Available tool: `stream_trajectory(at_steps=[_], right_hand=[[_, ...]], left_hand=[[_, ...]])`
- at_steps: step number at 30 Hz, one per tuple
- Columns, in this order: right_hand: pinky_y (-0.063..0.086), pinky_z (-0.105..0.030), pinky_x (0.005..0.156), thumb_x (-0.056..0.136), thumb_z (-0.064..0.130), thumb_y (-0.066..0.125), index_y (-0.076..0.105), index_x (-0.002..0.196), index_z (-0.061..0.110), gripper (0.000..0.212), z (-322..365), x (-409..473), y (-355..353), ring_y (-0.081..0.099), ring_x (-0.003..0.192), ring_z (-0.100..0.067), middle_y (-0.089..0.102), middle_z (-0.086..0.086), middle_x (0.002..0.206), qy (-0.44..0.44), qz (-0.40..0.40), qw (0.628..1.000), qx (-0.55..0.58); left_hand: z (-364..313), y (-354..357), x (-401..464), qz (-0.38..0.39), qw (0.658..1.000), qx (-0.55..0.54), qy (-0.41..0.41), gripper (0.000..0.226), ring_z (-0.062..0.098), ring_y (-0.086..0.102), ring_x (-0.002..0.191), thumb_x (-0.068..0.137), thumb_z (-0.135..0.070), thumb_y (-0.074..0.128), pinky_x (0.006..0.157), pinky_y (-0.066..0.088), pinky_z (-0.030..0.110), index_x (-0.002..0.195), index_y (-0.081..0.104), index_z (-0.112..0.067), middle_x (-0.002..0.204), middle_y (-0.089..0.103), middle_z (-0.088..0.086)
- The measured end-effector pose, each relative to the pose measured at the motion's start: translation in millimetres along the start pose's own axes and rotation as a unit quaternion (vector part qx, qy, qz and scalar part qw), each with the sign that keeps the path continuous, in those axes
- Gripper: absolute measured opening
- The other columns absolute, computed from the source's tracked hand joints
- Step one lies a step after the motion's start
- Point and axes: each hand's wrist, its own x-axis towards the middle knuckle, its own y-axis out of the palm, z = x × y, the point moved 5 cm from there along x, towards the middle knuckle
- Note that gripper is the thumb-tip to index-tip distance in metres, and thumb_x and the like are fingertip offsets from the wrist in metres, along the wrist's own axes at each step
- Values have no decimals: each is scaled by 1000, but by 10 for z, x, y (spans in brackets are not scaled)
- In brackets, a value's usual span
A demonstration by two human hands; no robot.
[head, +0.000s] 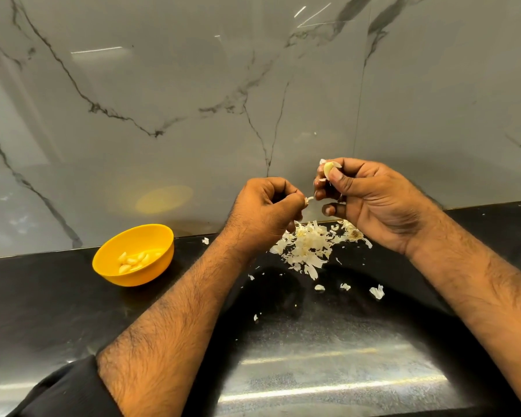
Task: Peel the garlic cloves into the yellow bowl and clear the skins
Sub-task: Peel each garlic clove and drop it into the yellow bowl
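The right hand (370,197) pinches a clove (328,168) at its fingertips, raised above the skins (309,246) so scraps fall onto that heap. The left hand (266,207) pinches a torn strip of skin (just pulled free, probably). The bowl (112,273) sits well left on the counter (57,302), holding peeled cloves.

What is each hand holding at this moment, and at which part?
The right hand pinches a garlic clove by its lower end, thumb against fingers. The left hand pinches a small scrap of skin at its fingertips.
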Motion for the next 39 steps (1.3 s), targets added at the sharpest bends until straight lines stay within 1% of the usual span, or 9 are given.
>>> stream_trajectory(at_steps=[4, 6, 8, 11, 21, 25, 28, 35, 39], right_hand=[[57, -29, 71, 96, 12, 63, 72, 116, -1, 25, -18, -9, -9, 66, 81, -20, 70, -10, 90, 8, -8, 1000, 0], [59, -29, 73, 93, 12, 67, 73, 116, -3, 28, -23, -7, -19, 67, 81, -20, 71, -11, 90, 9, -14, 1000, -16], [59, -31, 74, 90, 15, 71, 74, 115, -3, 31, -24, -5, -26, 68, 82, -21, 72, -12, 91, 11, -22, 999, -49], [59, -34, 77, 89, 16, 75, 76, 114, -1, 30, -16, -6, -28, 70, 83, -23, 75, -15, 94, 3, -40, 994, -100], [62, -36, 83, 83, 12, 75, 77, 112, 4, 31, 19, -31, 23, 74, 89, -27, 78, -20, 104, -15, -29, 990, -134], [60, -34, 74, 83, 1, 78, 69, 115, 0, 34, 41, -26, 17, 71, 84, -31, 74, -30, 106, -6, -39, 992, -119], [58, -36, 73, 87, -7, 75, 64, 120, 0, 35, 35, -19, 13, 70, 81, -32, 71, -35, 104, -13, -47, 988, -145], [60, -43, 79, 86, -14, 69, 62, 114, 2, 33, 58, -15, 24, 72, 78, -28, 72, -18, 87, -50, -53, 972, -223], [59, -45, 77, 86, -16, 67, 61, 109, 4, 31, 103, -38, 64, 69, 75, -30, 68, -33, 88, -72, -61, 969, -230]], left_hand=[[-28, -32, 11, -53, 997, 47, 27, 41, 10, 63, 59, 109, -36, 58, 53, 51, 22, 84, 72, -6, 71, 69, 6], [-38, -90, 20, -96, 992, 67, 55, 36, 19, 68, 63, 105, -38, 66, 59, 61, 36, 84, 71, -9, 73, 71, 8], [-72, -121, 12, -108, 988, 59, 94, 19, 22, 72, 71, 101, -32, 74, 67, 65, 40, 90, 72, -16, 79, 72, 3], [-139, -102, -11, -89, 984, 68, 141, 5, 16, 73, 78, 101, -24, 73, 67, 64, 32, 98, 77, -20, 85, 74, -5], [-128, -56, 4, -49, 982, 108, 144, 12, 9, 72, 84, 95, -23, 81, 67, 63, 27, 105, 75, -19, 91, 74, -9], [-128, -70, 13, -55, 982, 95, 152, 14, 11, 73, 84, 95, -22, 81, 67, 63, 27, 107, 76, -24, 92, 75, -8], [-132, -55, 9, -41, 982, 101, 155, 9, 9, 73, 85, 96, -19, 80, 68, 60, 22, 105, 79, -19, 92, 76, -10], [-101, 19, 2, -1, 988, 88, 129, 5, 12, 74, 88, 102, -18, 70, 71, 62, 32, 107, 71, -15, 95, 73, -4], [-105, 20, -6, -5, 987, 87, 131, 10, 13, 74, 86, 104, -20, 68, 72, 64, 38, 113, 71, -16, 98, 74, -4]])
